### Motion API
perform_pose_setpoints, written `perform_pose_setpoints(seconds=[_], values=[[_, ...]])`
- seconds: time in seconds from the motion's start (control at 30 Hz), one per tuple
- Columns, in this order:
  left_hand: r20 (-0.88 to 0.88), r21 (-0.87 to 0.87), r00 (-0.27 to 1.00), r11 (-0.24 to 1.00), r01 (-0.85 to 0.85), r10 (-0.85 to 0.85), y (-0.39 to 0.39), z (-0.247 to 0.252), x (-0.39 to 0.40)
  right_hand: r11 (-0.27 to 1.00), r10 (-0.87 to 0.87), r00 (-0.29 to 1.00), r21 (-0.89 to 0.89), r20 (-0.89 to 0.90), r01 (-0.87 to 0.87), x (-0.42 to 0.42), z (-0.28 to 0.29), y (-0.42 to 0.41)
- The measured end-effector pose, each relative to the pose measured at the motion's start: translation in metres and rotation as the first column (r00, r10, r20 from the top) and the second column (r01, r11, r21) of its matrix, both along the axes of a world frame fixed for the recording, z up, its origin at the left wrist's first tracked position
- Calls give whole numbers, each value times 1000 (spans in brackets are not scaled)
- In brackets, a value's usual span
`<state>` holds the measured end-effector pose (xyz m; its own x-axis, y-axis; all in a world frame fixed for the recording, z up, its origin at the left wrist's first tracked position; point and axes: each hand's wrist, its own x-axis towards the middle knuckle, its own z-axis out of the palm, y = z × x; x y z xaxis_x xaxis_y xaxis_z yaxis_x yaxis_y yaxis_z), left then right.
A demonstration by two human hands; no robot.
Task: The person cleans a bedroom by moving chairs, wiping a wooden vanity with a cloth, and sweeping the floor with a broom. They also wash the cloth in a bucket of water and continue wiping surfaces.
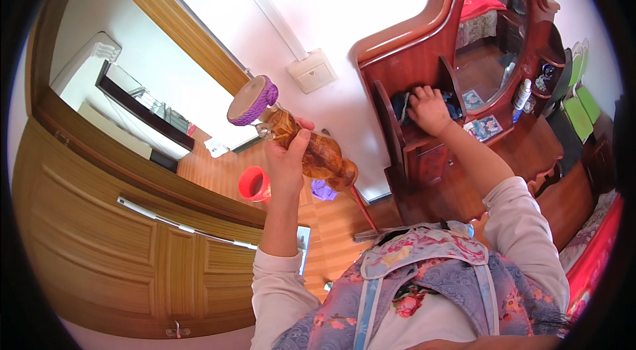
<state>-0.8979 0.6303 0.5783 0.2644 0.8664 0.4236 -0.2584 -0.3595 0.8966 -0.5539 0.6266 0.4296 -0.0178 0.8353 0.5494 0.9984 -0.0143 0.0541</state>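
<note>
My left hand [288, 151] grips an amber glass bottle [323, 154] with a gourd-like shape, tilted with its purple woven-edged cap [251, 101] at the upper left. My right hand [430, 109] reaches into an open shelf compartment of a dark red wooden dressing table [407, 59]. Dark blue cloth-like items [400, 104] lie in that compartment under and beside the fingers. Whether those fingers hold anything cannot be told, as the palm faces away. Right of this hand, a patterned card or packet [484, 128] lies on the dresser beside a white spray can [522, 94].
A wooden door [99, 250] stands at the left beside a doorway. On the floor are a red bucket [253, 184], a purple cloth or bag [323, 190] and a red-handled broom [364, 208]. Green-and-white folding chairs [576, 119] stand right of the oval mirror [489, 37].
</note>
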Motion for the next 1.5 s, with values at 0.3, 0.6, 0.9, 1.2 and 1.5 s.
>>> perform_pose_setpoints(seconds=[0.3, 0.6, 0.9, 1.2, 1.5], values=[[-62, 32, 990, 991, 131, -129, -23, 5, -8, 960, -268, 962, -99, -49, 262, 11, 7, -15], [-398, 138, 866, 914, 383, -303, -74, 11, -3, 995, -80, 980, 48, -184, 91, -37, 9, -57], [-361, 339, 698, 610, 716, -618, -102, 1, 36, 980, -168, 985, 97, -49, 172, -5, 12, -13], [-256, 110, 809, 815, 568, -529, -97, -21, 16, 942, -304, 945, -186, -121, 279, 18, 11, -21], [-130, -12, 924, 933, 360, -358, -68, -45, -25, 999, -13, 933, -50, -359, -5, -15, 27, -69]])
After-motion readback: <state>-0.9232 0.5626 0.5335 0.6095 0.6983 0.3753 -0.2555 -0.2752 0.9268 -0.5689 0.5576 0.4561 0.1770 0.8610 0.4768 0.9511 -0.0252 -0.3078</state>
